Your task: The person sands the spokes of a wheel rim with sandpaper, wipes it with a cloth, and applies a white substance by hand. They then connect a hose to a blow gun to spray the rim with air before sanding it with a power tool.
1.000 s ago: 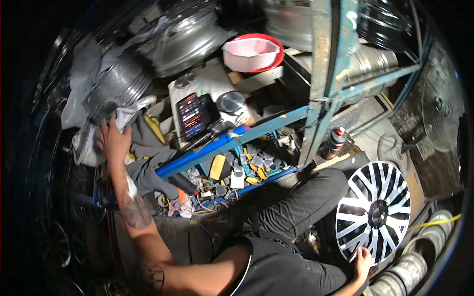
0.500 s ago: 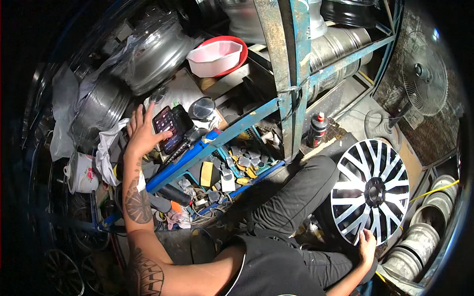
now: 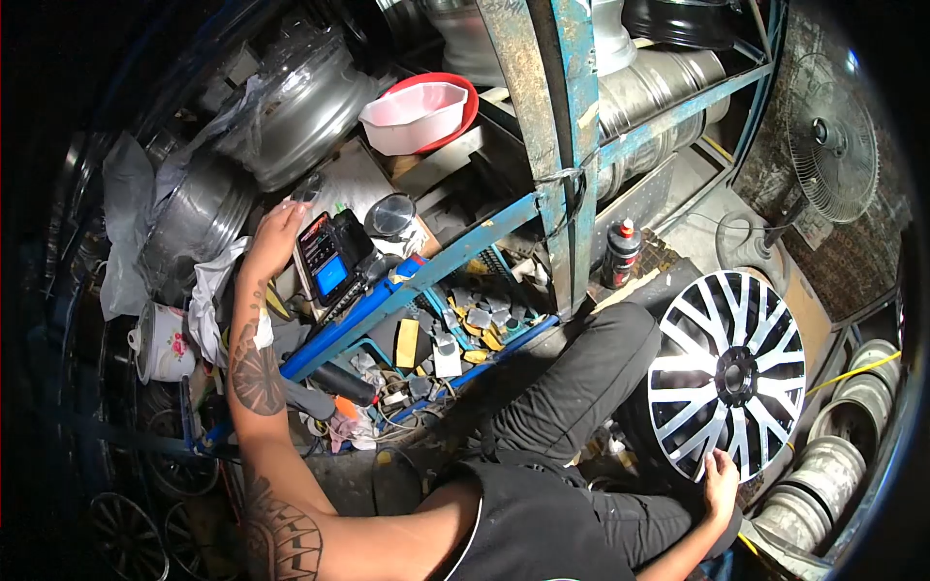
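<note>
My left hand (image 3: 276, 240) is raised beside a phone (image 3: 325, 259) with a lit screen, propped on the cluttered bench. Its fingers are bunched together close to a small clear cup-like item (image 3: 308, 188); what they hold, if anything, I cannot tell. At the lower right, my right hand (image 3: 720, 487) is closed at the near edge of a black and silver multi-spoke wheel rim (image 3: 736, 376), fingertips on a spoke end. The rim stands tilted beside my bent knee. Just right of the phone sits a round dark-topped container (image 3: 390, 215).
A blue metal rack post (image 3: 573, 145) rises in front, its crossbar (image 3: 455, 257) running left. A basket below holds yellow and grey sanding pieces (image 3: 475, 320). A black bottle (image 3: 622, 254), a fan (image 3: 831, 145), bare rims (image 3: 823, 474) and a white basin (image 3: 415, 118) surround me.
My left hand has drawn away from the phone screen, its spread fingers now bunched near the phone's upper left. The phone display has changed. The right hand and wheel rim stay put.
</note>
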`<state>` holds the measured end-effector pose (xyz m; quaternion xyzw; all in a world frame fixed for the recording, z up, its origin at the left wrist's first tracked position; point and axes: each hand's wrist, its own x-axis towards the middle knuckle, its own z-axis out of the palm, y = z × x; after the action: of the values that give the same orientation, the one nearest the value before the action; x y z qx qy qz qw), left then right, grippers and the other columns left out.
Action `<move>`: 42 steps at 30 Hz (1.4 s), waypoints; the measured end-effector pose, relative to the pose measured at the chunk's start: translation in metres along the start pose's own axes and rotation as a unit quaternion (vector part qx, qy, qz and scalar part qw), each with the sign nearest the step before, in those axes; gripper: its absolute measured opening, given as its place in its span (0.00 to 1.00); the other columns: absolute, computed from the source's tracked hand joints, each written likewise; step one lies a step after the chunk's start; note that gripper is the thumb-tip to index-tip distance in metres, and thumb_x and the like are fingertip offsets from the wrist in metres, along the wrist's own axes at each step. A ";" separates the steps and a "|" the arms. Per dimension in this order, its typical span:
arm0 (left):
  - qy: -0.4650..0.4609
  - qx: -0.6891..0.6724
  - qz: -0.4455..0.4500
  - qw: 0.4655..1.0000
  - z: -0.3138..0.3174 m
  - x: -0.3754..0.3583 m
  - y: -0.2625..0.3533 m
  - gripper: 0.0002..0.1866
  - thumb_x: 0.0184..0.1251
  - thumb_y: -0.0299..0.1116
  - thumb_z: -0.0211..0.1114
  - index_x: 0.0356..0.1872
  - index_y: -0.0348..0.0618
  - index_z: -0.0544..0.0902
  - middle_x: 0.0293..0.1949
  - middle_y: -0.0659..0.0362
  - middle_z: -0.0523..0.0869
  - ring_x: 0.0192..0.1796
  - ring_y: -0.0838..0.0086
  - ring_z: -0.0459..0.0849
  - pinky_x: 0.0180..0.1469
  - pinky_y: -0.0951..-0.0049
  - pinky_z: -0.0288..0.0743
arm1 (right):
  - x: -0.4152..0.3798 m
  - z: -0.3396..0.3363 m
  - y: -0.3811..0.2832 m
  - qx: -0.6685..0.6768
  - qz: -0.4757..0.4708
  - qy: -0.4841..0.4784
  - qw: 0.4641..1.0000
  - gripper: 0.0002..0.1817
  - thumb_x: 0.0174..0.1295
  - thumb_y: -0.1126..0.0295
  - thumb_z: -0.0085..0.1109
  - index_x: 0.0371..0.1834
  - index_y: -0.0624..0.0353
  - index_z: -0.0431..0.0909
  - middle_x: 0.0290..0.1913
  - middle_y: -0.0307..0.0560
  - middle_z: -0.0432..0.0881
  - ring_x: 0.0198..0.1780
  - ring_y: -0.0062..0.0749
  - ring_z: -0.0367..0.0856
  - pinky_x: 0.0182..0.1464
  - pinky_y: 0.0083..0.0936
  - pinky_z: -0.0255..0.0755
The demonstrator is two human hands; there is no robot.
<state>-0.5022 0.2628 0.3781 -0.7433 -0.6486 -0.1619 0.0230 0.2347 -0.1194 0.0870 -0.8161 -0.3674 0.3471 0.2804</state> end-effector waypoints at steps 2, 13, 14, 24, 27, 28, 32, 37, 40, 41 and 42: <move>-0.018 -0.055 -0.058 0.997 0.001 0.005 0.000 0.29 0.86 0.52 0.49 0.58 0.36 0.87 0.60 0.42 0.87 0.68 0.49 0.81 0.72 0.59 0.69 | 0.001 0.001 0.004 -0.002 -0.002 0.004 1.000 0.21 0.75 0.66 0.61 0.61 0.75 0.80 0.53 0.62 0.89 0.54 0.39 0.87 0.61 0.32 0.77; -0.064 -0.071 -0.159 0.983 0.006 0.007 0.000 0.49 0.80 0.72 0.30 0.60 0.37 0.87 0.64 0.39 0.84 0.74 0.47 0.76 0.78 0.60 0.61 | 0.000 0.000 -0.001 0.007 -0.006 -0.001 1.000 0.21 0.76 0.66 0.60 0.61 0.75 0.79 0.53 0.63 0.89 0.55 0.40 0.87 0.61 0.33 0.77; -0.062 -0.072 -0.162 0.982 0.005 0.006 0.004 0.50 0.80 0.73 0.30 0.61 0.37 0.87 0.65 0.39 0.84 0.74 0.46 0.75 0.78 0.60 0.60 | 0.000 0.000 0.000 0.005 -0.011 -0.001 1.000 0.21 0.76 0.67 0.60 0.61 0.75 0.80 0.53 0.63 0.89 0.55 0.40 0.88 0.61 0.33 0.77; -0.030 -0.113 -0.135 0.984 -0.004 0.003 0.014 0.52 0.80 0.73 0.28 0.48 0.37 0.93 0.63 0.35 0.84 0.71 0.47 0.78 0.79 0.59 0.59 | -0.002 -0.002 -0.005 -0.004 0.002 -0.009 1.000 0.22 0.76 0.65 0.60 0.62 0.75 0.80 0.55 0.60 0.89 0.56 0.40 0.87 0.63 0.32 0.76; 0.032 -0.119 -0.114 0.986 -0.005 0.010 0.010 0.51 0.81 0.72 0.29 0.42 0.36 0.94 0.58 0.36 0.87 0.69 0.48 0.80 0.77 0.59 0.61 | -0.003 -0.004 -0.011 -0.005 0.008 -0.021 1.000 0.21 0.76 0.66 0.60 0.62 0.75 0.79 0.55 0.60 0.89 0.57 0.39 0.87 0.64 0.31 0.75; 0.053 -0.114 -0.111 0.986 -0.006 0.012 0.007 0.51 0.81 0.72 0.29 0.40 0.36 0.94 0.57 0.37 0.88 0.68 0.49 0.81 0.76 0.59 0.62 | -0.002 -0.003 -0.006 -0.004 0.001 -0.012 1.000 0.21 0.76 0.66 0.60 0.62 0.75 0.80 0.54 0.61 0.89 0.55 0.40 0.88 0.63 0.32 0.76; 0.032 -0.096 -0.165 0.981 -0.003 0.016 0.015 0.50 0.81 0.72 0.29 0.47 0.40 0.94 0.54 0.34 0.88 0.67 0.44 0.80 0.74 0.56 0.64 | 0.004 0.002 0.013 -0.013 -0.014 0.007 1.000 0.21 0.74 0.66 0.60 0.61 0.74 0.81 0.52 0.63 0.89 0.54 0.43 0.88 0.61 0.34 0.77; -0.017 -0.038 -0.181 0.983 -0.001 0.016 0.028 0.49 0.80 0.73 0.30 0.52 0.42 0.92 0.55 0.35 0.88 0.66 0.41 0.80 0.73 0.56 0.65 | 0.001 0.002 0.009 0.009 -0.007 0.004 1.000 0.21 0.75 0.66 0.60 0.62 0.74 0.80 0.54 0.62 0.89 0.56 0.41 0.88 0.62 0.33 0.76; -0.036 -0.019 -0.166 0.985 0.008 0.012 0.009 0.48 0.80 0.72 0.31 0.54 0.40 0.91 0.57 0.37 0.88 0.67 0.42 0.80 0.73 0.57 0.66 | -0.003 0.001 0.001 0.018 -0.009 -0.001 1.000 0.21 0.75 0.66 0.60 0.62 0.74 0.80 0.54 0.62 0.89 0.56 0.40 0.87 0.62 0.32 0.76; -0.041 -0.019 -0.156 0.987 0.013 0.012 -0.004 0.48 0.80 0.72 0.31 0.55 0.40 0.91 0.58 0.38 0.88 0.68 0.43 0.80 0.73 0.57 0.66 | -0.003 0.001 -0.001 0.014 -0.011 -0.001 1.000 0.21 0.75 0.66 0.60 0.62 0.74 0.80 0.54 0.62 0.89 0.56 0.40 0.87 0.62 0.32 0.76; -0.042 -0.033 -0.160 0.986 0.014 0.009 -0.004 0.47 0.81 0.72 0.33 0.55 0.39 0.90 0.59 0.39 0.87 0.69 0.45 0.80 0.74 0.58 0.66 | -0.004 0.001 -0.002 0.011 -0.012 0.001 1.000 0.21 0.75 0.66 0.60 0.62 0.74 0.80 0.54 0.62 0.89 0.56 0.40 0.88 0.62 0.31 0.76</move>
<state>-0.5026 0.2752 0.3663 -0.6363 -0.7540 -0.1535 -0.0545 0.2311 -0.1214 0.0891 -0.8085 -0.3730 0.3474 0.2941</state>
